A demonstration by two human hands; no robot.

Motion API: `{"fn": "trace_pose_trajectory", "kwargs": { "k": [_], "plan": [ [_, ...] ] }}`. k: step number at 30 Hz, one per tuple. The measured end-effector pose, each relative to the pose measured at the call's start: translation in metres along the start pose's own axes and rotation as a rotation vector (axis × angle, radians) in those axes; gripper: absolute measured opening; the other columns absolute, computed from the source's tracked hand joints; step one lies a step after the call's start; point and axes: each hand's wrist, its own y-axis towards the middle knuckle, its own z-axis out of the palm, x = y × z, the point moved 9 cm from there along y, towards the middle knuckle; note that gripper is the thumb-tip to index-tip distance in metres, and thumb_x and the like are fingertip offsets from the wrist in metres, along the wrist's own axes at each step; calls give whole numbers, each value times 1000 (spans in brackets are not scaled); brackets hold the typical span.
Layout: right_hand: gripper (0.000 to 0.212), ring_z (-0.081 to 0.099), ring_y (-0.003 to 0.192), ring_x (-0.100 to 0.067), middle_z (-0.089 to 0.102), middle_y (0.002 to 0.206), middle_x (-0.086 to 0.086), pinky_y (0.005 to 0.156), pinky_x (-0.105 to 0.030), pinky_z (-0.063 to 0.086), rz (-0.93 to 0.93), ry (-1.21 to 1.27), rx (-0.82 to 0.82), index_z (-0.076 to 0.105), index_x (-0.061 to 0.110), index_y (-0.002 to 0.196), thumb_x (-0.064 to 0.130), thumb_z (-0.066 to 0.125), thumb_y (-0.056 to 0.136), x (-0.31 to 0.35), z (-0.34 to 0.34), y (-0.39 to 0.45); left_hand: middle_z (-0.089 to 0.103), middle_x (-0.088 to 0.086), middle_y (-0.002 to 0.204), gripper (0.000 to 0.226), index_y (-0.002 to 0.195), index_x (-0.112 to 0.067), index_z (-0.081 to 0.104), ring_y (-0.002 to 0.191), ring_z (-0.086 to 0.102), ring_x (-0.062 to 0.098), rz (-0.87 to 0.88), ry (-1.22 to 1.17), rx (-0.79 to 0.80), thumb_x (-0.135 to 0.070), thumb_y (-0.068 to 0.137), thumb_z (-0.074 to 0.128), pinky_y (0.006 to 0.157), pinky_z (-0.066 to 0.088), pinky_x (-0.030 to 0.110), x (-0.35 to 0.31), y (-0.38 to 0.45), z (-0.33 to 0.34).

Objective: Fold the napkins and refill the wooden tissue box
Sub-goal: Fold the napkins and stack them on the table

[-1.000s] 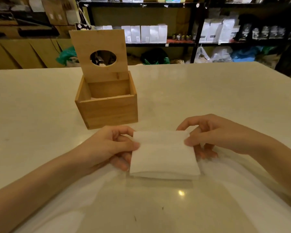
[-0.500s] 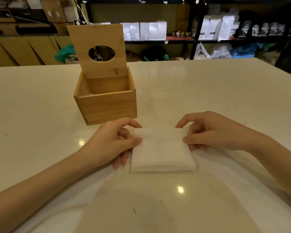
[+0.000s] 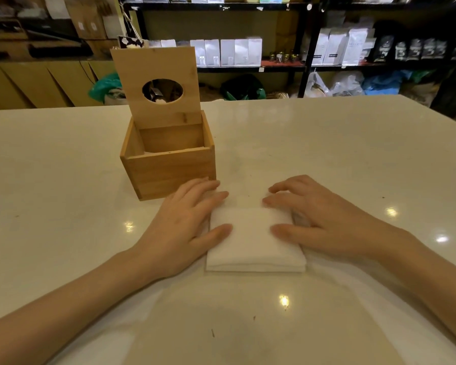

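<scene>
A folded white napkin [image 3: 253,241] lies flat on the pale table [image 3: 63,206] in front of me. My left hand [image 3: 184,227] rests palm down on its left edge, fingers spread, thumb on top of the napkin. My right hand [image 3: 324,222] presses flat on its right edge in the same way. Neither hand grips it. The wooden tissue box [image 3: 169,164] stands just beyond my left hand, its hinged lid [image 3: 158,85] with an oval hole raised upright. From this angle the inside of the box shows only bare wood.
Beyond the table's far edge stand dark shelves [image 3: 306,48] with white boxes and dark bags, plus plastic bags on the floor. A wide stretch of tabletop lies to the left and right of my hands.
Both hands let go of the pinched napkin edges, lowered it onto the table, and now lie flat on its sides with fingers spread.
</scene>
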Motion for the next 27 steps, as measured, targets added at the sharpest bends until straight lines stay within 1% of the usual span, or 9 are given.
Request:
{"fn": "trace_pose_trajectory", "kwargs": {
  "k": [3, 9, 11, 14, 16, 18, 21, 24, 27],
  "plan": [
    [68, 31, 128, -7, 44, 138, 8, 106, -26, 29, -31, -44, 5, 52, 28, 125, 65, 33, 71, 5, 4, 0, 32, -16, 147, 73, 133, -33, 42, 130, 7, -8, 12, 21, 49, -70, 73, 22, 108, 10, 24, 1, 1, 6],
    [40, 42, 113, -7, 56, 118, 8, 94, -19, 35, -30, 93, -2, 56, 27, 98, 55, 45, 72, 10, 5, 3, 53, -15, 126, 56, 114, -28, 59, 126, 31, -2, 6, -119, 21, -62, 73, 41, 106, 28, 25, 1, 3, -1],
    [23, 45, 104, -5, 57, 110, 8, 82, -11, 37, 29, 232, 10, 51, 30, 92, 44, 57, 75, 9, 7, 2, 54, -17, 120, 38, 105, -27, 61, 124, 35, -2, -45, -224, 53, -52, 76, 58, 103, 31, 22, 6, 3, 0],
    [18, 53, 83, -9, 61, 94, 6, 69, -22, 43, 119, 410, -4, 56, 25, 91, 21, 67, 77, 6, 4, 0, 61, -16, 112, 13, 88, -26, 60, 117, 45, -3, -102, -393, 47, -25, 77, 68, 97, 40, 19, 11, 2, -2],
    [18, 55, 74, -12, 62, 85, 6, 64, -25, 43, 137, 441, -56, 56, 26, 85, 14, 67, 76, 5, -2, 0, 66, -10, 100, 13, 82, -24, 60, 103, 57, 2, -128, -470, 4, -18, 75, 69, 88, 47, 18, 13, 0, -6],
    [22, 55, 72, -12, 63, 82, 6, 62, -19, 42, 171, 445, -110, 56, 29, 84, 14, 69, 73, 3, -8, 1, 67, -6, 91, 19, 85, -22, 58, 88, 62, 6, -156, -532, -18, -14, 73, 72, 79, 51, 20, 16, 0, -10],
    [30, 59, 74, -9, 67, 79, 4, 64, -9, 42, 273, 475, -120, 62, 33, 90, 18, 76, 68, -7, -10, 1, 67, -5, 95, 35, 96, -29, 56, 87, 64, 6, -208, -614, 8, -14, 70, 75, 78, 52, 19, 18, -1, -10],
    [14, 63, 70, -17, 69, 73, 3, 68, -25, 47, 329, 524, -83, 70, 28, 73, 21, 79, 65, -11, -10, 4, 70, 3, 100, 38, 100, -28, 62, 92, 66, 14, -299, -660, 29, -12, 69, 76, 86, 54, 29, 24, -1, -10],
    [12, 64, 72, -30, 71, 76, -13, 69, -38, 51, 371, 615, -81, 71, 15, 68, 21, 80, 65, -10, -13, 7, 75, 7, 95, 30, 93, -15, 71, 90, 70, 22, -428, -965, 85, -3, 66, 75, 82, 56, 38, 29, -5, -6]
  ]
}}
